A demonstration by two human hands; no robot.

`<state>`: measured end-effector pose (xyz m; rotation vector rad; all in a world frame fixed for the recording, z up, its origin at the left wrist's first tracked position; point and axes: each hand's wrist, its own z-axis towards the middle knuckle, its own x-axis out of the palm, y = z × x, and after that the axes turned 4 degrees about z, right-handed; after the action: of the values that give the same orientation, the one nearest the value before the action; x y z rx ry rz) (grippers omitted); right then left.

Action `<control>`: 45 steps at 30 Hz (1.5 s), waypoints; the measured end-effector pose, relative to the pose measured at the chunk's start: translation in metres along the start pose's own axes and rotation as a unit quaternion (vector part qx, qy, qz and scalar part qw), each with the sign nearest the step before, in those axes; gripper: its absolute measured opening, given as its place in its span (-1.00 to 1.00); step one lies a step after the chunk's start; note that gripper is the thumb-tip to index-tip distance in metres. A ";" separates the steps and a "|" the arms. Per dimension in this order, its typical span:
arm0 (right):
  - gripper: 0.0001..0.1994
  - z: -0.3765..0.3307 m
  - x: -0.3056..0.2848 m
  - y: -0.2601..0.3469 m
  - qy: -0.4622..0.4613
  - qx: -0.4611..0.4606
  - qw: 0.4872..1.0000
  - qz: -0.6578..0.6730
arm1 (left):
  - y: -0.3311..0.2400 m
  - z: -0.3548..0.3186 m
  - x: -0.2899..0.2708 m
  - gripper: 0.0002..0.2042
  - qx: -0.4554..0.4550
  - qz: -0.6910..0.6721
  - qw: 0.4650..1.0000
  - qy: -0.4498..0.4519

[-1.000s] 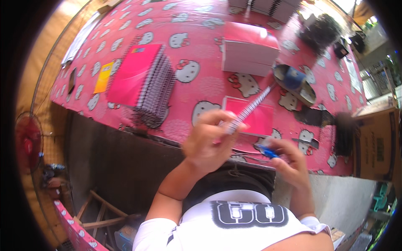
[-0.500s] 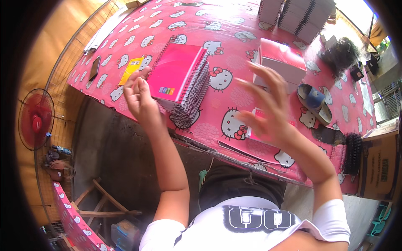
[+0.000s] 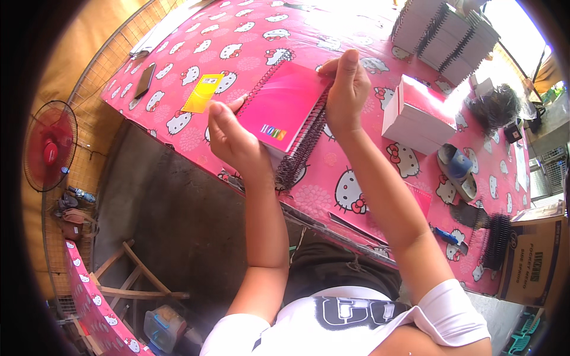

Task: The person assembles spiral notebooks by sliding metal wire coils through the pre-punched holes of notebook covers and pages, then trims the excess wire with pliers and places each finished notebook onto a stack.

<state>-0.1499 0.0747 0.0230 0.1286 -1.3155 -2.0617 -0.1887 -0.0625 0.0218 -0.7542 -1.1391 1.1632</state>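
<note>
A stack of spiral notebooks (image 3: 288,104) with a bright pink cover on top lies near the table's front edge, coils along its sides. My left hand (image 3: 237,139) is at the stack's near left side, thumb up and fingers reaching along the edge. Across from it, my right hand (image 3: 346,95) stands on edge at the far right side, thumb up, fingertips by the top cover. Both hands look open, flanking the stack; how firmly they touch it is hidden. A small yellow notebook (image 3: 202,93) lies left of the stack.
The pink patterned table (image 3: 320,202) also holds a phone (image 3: 144,81), a red-topped stack (image 3: 420,113), larger coil-bound stacks (image 3: 445,41), a blue slipper (image 3: 457,163), a blue pen-like tool (image 3: 445,235) and black coils (image 3: 496,243). A cardboard box (image 3: 531,261) stands at right, a red fan (image 3: 50,148) at left.
My right hand has moved left and away from me to the stack's far right side. My left hand has come against its left side. The view has shifted a little.
</note>
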 end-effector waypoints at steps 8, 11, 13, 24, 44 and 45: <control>-0.65 -0.029 -0.105 0.075 0.245 -0.208 0.861 -0.395 | -0.013 0.006 -0.037 -0.43 0.123 -0.042 0.991 -0.020; -0.60 -0.086 -0.145 0.108 0.412 -0.072 0.771 -0.480 | -0.055 -0.049 -0.056 -0.37 0.151 -0.348 0.918 0.111; -0.64 -0.112 -0.156 0.104 0.410 -0.039 0.734 -0.540 | -0.055 -0.087 -0.041 -0.36 0.151 -0.367 0.875 0.278; -0.72 -0.101 -0.169 0.102 0.470 0.047 0.742 -0.476 | 0.020 -0.152 -0.015 -0.68 -0.309 -0.150 0.861 0.374; -0.50 -0.143 -0.201 0.130 0.246 -0.065 0.882 -0.398 | 0.019 -0.155 0.027 -0.47 -0.182 -0.006 0.819 0.544; -0.47 -0.142 -0.214 0.131 0.191 -0.083 0.881 -0.424 | 0.014 -0.156 0.027 -0.47 -0.118 -0.012 0.833 0.540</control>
<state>0.1377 0.0573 0.0070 1.1505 -0.8860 -2.6401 -0.0447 -0.0186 -0.0285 -1.3425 -0.3055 0.3895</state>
